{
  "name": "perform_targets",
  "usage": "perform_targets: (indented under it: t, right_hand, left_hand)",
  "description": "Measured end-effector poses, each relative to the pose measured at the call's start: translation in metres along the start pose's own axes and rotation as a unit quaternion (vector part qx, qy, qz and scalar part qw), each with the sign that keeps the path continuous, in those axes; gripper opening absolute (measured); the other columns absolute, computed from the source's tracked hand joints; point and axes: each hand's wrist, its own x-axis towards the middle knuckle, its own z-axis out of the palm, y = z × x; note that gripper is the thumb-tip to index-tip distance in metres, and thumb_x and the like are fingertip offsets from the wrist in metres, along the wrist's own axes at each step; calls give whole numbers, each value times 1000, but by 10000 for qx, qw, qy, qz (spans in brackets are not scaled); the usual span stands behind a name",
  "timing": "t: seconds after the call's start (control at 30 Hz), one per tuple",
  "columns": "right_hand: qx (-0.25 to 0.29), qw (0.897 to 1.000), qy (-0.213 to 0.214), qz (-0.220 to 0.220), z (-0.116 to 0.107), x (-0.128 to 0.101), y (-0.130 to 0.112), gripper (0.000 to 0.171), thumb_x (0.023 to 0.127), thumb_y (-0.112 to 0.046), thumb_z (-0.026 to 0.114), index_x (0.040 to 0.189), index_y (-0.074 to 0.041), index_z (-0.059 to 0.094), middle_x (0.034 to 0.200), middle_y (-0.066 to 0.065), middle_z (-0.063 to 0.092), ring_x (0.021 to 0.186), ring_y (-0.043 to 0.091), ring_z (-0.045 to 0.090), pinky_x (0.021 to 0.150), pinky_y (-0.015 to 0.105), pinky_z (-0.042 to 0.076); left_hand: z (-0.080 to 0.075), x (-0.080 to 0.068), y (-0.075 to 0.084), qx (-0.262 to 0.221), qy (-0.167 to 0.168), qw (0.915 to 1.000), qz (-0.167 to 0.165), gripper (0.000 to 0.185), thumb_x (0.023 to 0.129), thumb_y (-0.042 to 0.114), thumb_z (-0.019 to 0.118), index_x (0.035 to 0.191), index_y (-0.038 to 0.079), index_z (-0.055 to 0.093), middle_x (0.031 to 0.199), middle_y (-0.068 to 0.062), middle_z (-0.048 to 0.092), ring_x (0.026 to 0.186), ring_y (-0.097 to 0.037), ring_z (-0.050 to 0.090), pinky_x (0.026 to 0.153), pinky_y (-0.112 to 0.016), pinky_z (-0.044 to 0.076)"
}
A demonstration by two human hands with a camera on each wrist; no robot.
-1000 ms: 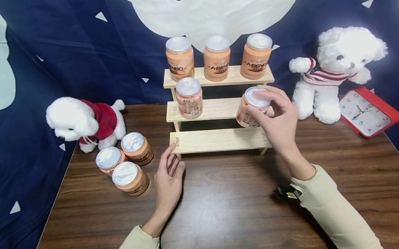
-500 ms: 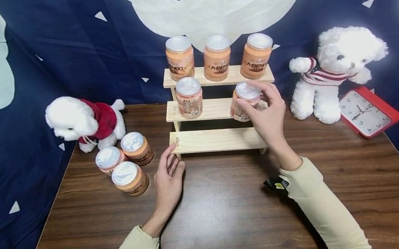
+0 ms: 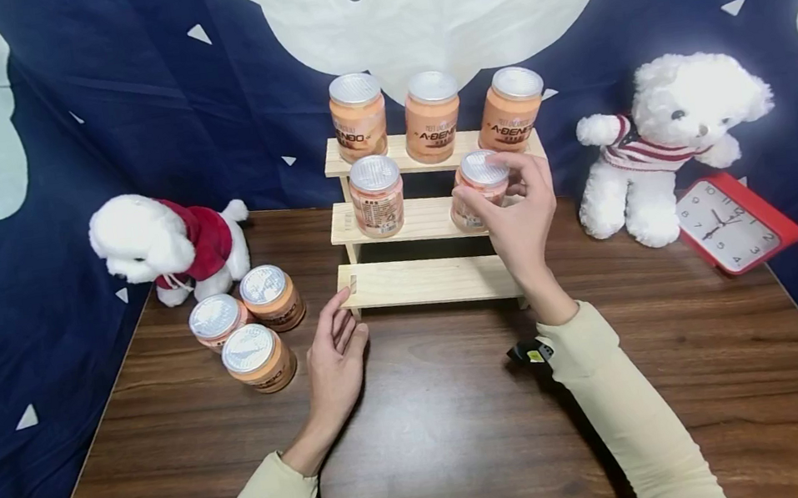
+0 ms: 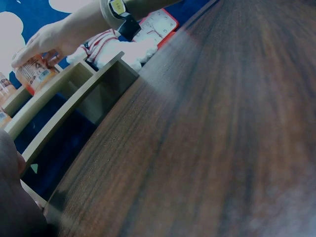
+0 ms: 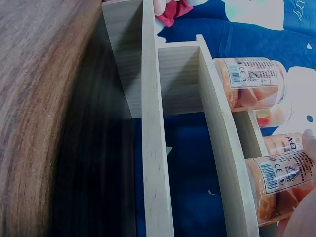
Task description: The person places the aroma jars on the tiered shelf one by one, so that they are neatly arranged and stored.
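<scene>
My right hand (image 3: 525, 220) grips a jar (image 3: 483, 170) with orange contents and a silver lid, thumb and fingers around its upper part. In the right wrist view this jar (image 5: 280, 180) stands upright close over the middle step of the wooden shelf (image 3: 433, 280), and part of it is behind my fingers. Another jar (image 3: 378, 201) is on that step to the left, with a gap between the two. Three jars with dark lettering, one of them the middle jar (image 3: 433, 117), line the top step. My left hand (image 3: 335, 367) touches the bottom step's left end, fingers relaxed.
Left of the shelf, three more jars, including the front jar (image 3: 259, 358), stand close together on the wooden table (image 3: 440, 445). Behind them is a white plush dog (image 3: 196, 234) in red. A white teddy bear (image 3: 672, 137) and a red clock (image 3: 732, 226) are at right.
My right hand has carried the jar left and back, from the right end of the middle step towards its centre right. My left hand has stayed at the shelf's end.
</scene>
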Motion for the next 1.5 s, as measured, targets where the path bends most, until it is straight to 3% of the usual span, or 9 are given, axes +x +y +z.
perform_targets:
  t: [0.13, 0.33, 0.73, 0.93, 1.03, 1.23, 1.5]
  right_hand:
    - [-137, 9999, 23, 4, 3, 4, 21, 55, 73, -5, 104, 120, 4, 77, 115, 0, 63, 96, 6, 59, 77, 22, 51]
    - [-182, 9998, 12, 78, 4, 3, 23, 55, 73, -15, 106, 119, -3, 79, 114, -5, 62, 99, 7, 59, 77, 22, 52]
    - [-191, 9993, -293, 89, -6, 4, 22, 54, 78, -20, 104, 124, -4, 79, 115, -9, 61, 101, 5, 58, 80, 24, 53]
    - [-62, 9998, -161, 71, -13, 1, 17, 55, 78, -14, 103, 126, -4, 79, 117, 4, 64, 106, 20, 61, 82, 29, 53]
    - [47, 9999, -106, -16, -18, -2, 14, 53, 79, -10, 101, 126, -1, 78, 118, 4, 65, 112, 25, 61, 84, 30, 53]
    - [532, 9985, -137, -86, -33, -9, 5, 45, 84, -1, 95, 124, 6, 75, 118, -5, 63, 113, 21, 61, 84, 27, 56]
    - [1480, 9881, 67, 415, -61, -19, 1, 31, 89, 7, 83, 118, 0, 77, 106, 8, 73, 100, 19, 68, 84, 23, 57]
  left_hand:
    - [1, 0, -1, -3, 31, 9999, 106, 55, 104, -3, 68, 157, 14, 62, 154, -20, 64, 144, -31, 60, 121, -25, 51]
    - [1, 1, -7, 25, 112, 9992, 389, 54, 103, 2, 69, 155, 16, 64, 151, -24, 64, 141, -33, 63, 119, -25, 53]
    - [1, 0, 0, -35, -17, 10000, 21, 56, 105, -4, 68, 157, 15, 62, 157, -16, 62, 144, -28, 59, 123, -27, 50]
    - [1, 0, 1, -85, -6, 10000, 48, 55, 105, -5, 68, 156, 14, 62, 157, -17, 62, 144, -27, 59, 122, -27, 51]
    - [0, 0, 0, -65, 3, 10000, 45, 56, 105, -5, 68, 156, 14, 62, 157, -17, 62, 144, -28, 59, 122, -25, 50]
    - [0, 0, -1, -49, 12, 10000, 56, 56, 104, -5, 69, 156, 15, 63, 155, -16, 63, 143, -27, 60, 122, -27, 51]
    - [1, 1, -2, 8, 37, 9998, 187, 56, 104, -4, 68, 156, 13, 62, 156, -18, 63, 144, -32, 61, 122, -27, 51]
